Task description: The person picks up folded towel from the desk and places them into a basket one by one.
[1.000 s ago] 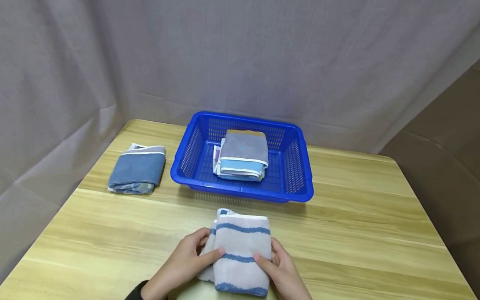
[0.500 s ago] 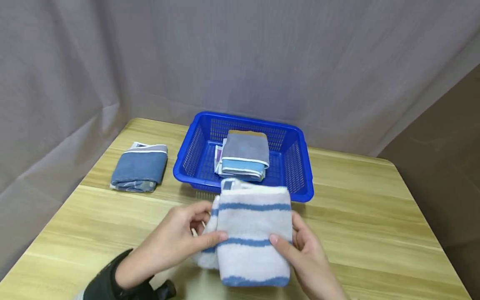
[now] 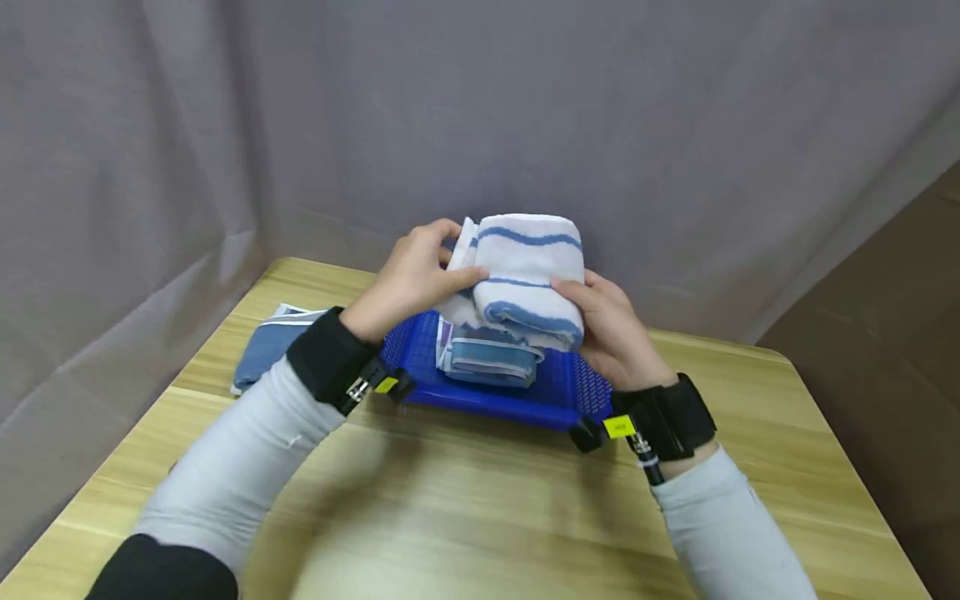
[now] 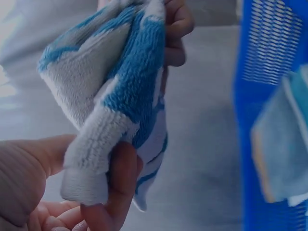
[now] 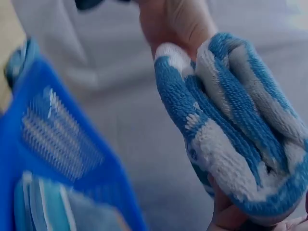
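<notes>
A folded white towel with blue stripes (image 3: 528, 258) is held up in the air over the blue basket (image 3: 480, 404). My left hand (image 3: 420, 271) pinches its left edge between thumb and fingers; the left wrist view shows the thumb and fingers (image 4: 122, 178) around a white fold. On the other side my right hand (image 3: 611, 325) grips the right edge, thumb on top. From the right wrist the towel's rolled layers (image 5: 236, 120) face the camera. Beneath it, in the basket, lies a stack of folded towels (image 3: 491, 360), partly hidden by the striped one.
Left of the basket a folded blue towel (image 3: 273, 346) lies on the wooden table (image 3: 450, 500), partly behind my left forearm. A grey curtain (image 3: 450, 108) hangs behind the table's back edge.
Both hands have lifted the striped towel from the table's front and carried it forward, up and over the basket. The towel has tilted, and both forearms have come into view.
</notes>
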`<state>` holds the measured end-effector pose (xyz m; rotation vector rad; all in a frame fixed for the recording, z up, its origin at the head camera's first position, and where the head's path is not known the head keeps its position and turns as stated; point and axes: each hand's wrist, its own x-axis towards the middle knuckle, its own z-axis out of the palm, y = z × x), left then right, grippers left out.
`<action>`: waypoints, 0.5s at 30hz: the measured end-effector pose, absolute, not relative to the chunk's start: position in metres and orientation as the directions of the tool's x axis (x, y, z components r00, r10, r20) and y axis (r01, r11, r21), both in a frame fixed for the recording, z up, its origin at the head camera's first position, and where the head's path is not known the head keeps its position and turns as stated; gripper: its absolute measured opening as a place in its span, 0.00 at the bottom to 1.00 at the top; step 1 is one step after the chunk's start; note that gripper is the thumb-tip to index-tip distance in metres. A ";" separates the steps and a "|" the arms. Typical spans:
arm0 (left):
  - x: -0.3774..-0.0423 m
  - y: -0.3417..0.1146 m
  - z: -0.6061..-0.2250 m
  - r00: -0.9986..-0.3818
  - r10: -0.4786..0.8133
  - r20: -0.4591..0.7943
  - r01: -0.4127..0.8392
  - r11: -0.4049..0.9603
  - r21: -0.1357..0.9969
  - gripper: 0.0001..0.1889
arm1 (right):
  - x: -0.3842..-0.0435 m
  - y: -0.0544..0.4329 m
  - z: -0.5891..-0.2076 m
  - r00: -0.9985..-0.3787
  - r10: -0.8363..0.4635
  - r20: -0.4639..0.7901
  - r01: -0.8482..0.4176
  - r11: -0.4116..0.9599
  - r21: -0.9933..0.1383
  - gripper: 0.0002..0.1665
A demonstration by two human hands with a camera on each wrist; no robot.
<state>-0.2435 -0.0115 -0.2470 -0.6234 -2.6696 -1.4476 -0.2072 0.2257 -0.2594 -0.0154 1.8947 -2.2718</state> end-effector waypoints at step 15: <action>-0.312 0.025 -0.327 -0.946 0.320 -0.052 0.198 0.697 0.689 0.29 | -0.282 0.237 -0.341 -0.896 -0.022 -0.444 0.416 0.311 -0.854 0.17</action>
